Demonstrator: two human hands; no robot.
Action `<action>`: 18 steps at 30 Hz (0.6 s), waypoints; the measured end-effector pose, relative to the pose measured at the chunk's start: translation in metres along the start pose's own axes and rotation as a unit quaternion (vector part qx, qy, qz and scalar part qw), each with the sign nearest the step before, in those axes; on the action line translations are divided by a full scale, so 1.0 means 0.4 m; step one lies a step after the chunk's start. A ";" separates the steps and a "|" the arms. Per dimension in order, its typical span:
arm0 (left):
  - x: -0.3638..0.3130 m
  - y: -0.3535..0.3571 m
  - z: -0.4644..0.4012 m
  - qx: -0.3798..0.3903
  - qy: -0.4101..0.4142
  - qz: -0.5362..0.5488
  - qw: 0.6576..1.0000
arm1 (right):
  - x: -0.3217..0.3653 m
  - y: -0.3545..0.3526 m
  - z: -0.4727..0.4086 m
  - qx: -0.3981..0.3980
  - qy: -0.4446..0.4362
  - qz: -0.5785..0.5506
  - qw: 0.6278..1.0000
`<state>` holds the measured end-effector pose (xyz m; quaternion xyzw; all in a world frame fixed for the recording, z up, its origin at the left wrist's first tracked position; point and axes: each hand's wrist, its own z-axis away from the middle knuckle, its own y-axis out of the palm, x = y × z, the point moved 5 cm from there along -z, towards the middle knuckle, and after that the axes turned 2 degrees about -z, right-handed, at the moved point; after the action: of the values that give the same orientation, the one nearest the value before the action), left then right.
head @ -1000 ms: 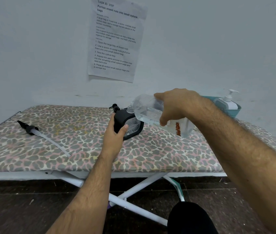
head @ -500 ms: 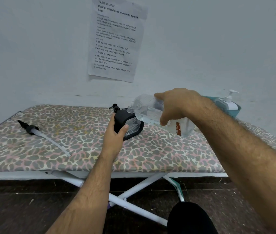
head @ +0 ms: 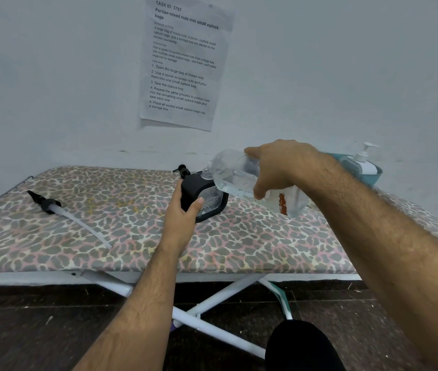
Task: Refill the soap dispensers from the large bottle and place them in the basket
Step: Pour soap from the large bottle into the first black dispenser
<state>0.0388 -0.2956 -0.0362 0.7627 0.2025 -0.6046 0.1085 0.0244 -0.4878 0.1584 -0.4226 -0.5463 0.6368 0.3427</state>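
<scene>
right hand hides the large bottle middle (label partly too).

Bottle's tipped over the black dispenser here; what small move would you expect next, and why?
Probably hold the tilt and keep pouring. The right hand has the large bottle tipped with its neck at the open top of the black dispenser, which the left hand steadies on the board. Its pump lies apart, to be refitted later. The fill level is not readable.

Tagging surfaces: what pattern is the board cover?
Leopard-style spots, grey on pink and cream, on the board cover; head view.
</scene>
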 end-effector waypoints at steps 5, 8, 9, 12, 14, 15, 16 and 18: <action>-0.001 0.000 0.001 0.000 0.000 0.002 1.000 | -0.002 -0.004 0.000 -0.002 -0.001 0.004 1.000; -0.004 0.000 0.002 -0.002 0.002 0.001 1.000 | -0.001 -0.003 -0.001 -0.001 -0.002 0.005 1.000; -0.005 0.000 0.002 -0.002 0.003 0.002 1.000 | -0.002 -0.003 -0.001 0.000 -0.001 0.004 1.000; -0.007 0.000 0.003 -0.003 0.002 0.003 1.000 | -0.002 -0.005 0.000 0.000 0.000 0.004 1.000; -0.004 0.000 0.002 -0.002 -0.001 0.003 1.000 | -0.001 -0.005 0.000 -0.001 -0.001 0.006 1.000; -0.004 0.000 0.002 -0.002 -0.002 0.004 1.000 | -0.001 -0.005 -0.001 0.000 -0.001 0.007 1.000; -0.004 -0.001 0.003 -0.002 -0.003 0.005 1.000 | -0.001 -0.005 -0.002 0.001 0.000 0.007 1.000; -0.005 -0.001 0.005 -0.003 -0.003 0.006 1.000 | -0.001 -0.005 -0.004 0.004 0.000 0.008 1.000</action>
<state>0.0365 -0.2963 -0.0347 0.7616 0.1994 -0.6057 0.1153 0.0258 -0.4872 0.1603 -0.4258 -0.5406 0.6413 0.3394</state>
